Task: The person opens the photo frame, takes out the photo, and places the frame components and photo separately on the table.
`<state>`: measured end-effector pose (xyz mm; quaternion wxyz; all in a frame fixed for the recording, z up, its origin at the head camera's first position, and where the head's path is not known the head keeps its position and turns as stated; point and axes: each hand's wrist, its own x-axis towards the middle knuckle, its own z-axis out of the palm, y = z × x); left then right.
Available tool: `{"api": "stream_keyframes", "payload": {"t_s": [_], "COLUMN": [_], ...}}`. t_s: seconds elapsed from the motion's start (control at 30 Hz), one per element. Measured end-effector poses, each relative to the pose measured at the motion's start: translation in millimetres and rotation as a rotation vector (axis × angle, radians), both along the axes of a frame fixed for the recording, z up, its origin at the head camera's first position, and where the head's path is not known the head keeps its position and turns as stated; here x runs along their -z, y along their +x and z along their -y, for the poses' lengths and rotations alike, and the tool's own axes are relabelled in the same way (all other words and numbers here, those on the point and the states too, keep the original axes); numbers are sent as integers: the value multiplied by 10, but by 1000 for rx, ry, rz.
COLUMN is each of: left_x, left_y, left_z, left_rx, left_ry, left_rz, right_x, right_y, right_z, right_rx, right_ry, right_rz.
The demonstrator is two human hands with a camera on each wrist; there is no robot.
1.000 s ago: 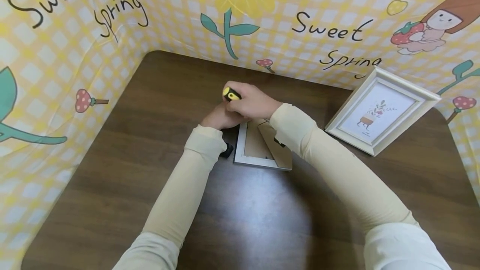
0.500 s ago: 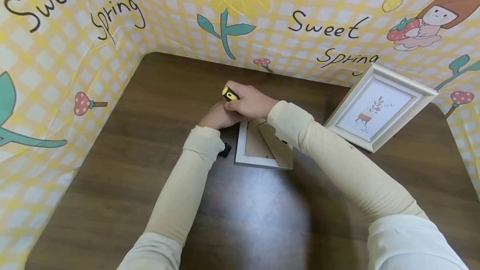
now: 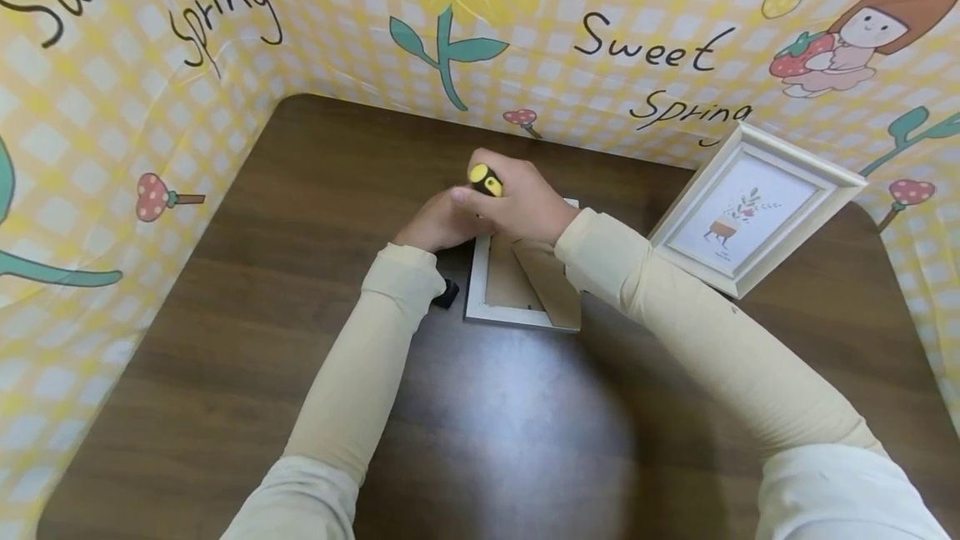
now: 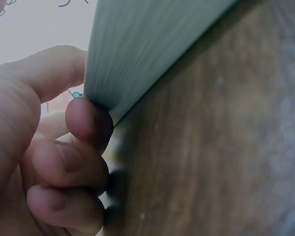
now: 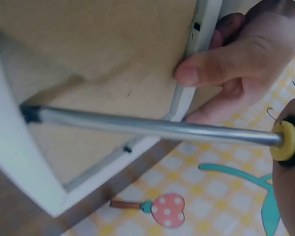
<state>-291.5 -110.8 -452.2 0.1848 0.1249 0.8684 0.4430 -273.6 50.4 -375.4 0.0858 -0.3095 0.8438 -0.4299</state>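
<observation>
A white picture frame point(image 3: 498, 319) lies back side up on the table, its brown backboard point(image 5: 103, 59) and slanting stand leg point(image 3: 551, 286) showing. My left hand point(image 3: 442, 219) grips the frame's left side, thumb over the back rim and fingers curled at the outer edge. In my right hand point(image 3: 525, 198) I hold a screwdriver point(image 3: 487, 180) with a yellow and black handle. Its metal shaft point(image 5: 162, 132) reaches across the backboard, and the dark tip meets the inner edge of the opposite rim. A small dark tab point(image 5: 127, 149) sticks out along another rim.
A second white picture frame point(image 3: 738, 286) with a plant drawing stands upright at the right. A small black object point(image 3: 447, 293) is at my left cuff. Yellow checked cloth point(image 3: 337, 48) walls the brown table point(image 3: 225, 340) at the back and sides.
My right hand has moved a little to the right with the screwdriver, uncovering a far corner of the frame. My left hand stays on the frame's side. The head view has shifted slightly.
</observation>
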Motion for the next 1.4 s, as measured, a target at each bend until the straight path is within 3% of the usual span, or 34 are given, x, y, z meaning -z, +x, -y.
{"api": "stream_keyframes", "payload": {"t_s": [0.2, 0.4, 0.6, 0.77, 0.87, 1.07, 1.2, 1.4], "left_x": [1, -15, -15, -13, -14, -10, -17, -15], "left_y": [-4, -3, -9, -3, 6, 27, 25, 20], "left_z": [2, 1, -30, -30, -33, -18, -15, -20], "left_rx": [13, 12, 17, 4, 0, -3, -1, 4], "left_ry": [-110, -118, -114, -107, -109, -113, -112, -110], "left_rz": [2, 21, 26, 10, 13, 23, 15, 23], "right_x": [-28, -48, -42, -16, 3, 27, 23, 71], "right_y": [57, 116, 159, 147, 137, 148, 149, 108], "right_z": [-158, -294, -520, -647, -719, -821, -851, -899], "right_rx": [37, 47, 46, 50, 105, 219, 225, 247], "right_ry": [-125, -259, -571, -788, -853, -985, -1071, -1092], "right_rz": [-43, -62, 26, -44, -85, -67, -46, -44]}}
